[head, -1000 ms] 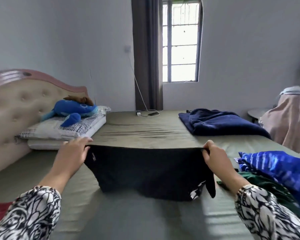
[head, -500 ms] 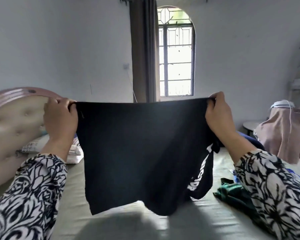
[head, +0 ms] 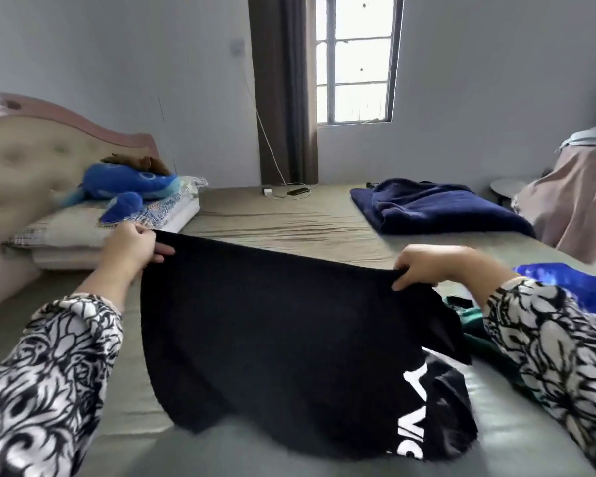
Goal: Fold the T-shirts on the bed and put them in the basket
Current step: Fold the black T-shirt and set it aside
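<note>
Black T-shirt [head: 272,325] mid-frame, over bed [head: 289,218], pinched at top corners by left hand [head: 131,249] and right hand [head: 427,266]. Risk: lower-right bunching, crooked fold.

Pillow [head: 83,232] left on the bed [head: 289,222], blanket [head: 437,215] far right.

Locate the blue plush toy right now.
Head view, far left: the blue plush toy lies on the pillows against the tufted headboard, just beyond the left hand that pinches the black T-shirt.
</note>
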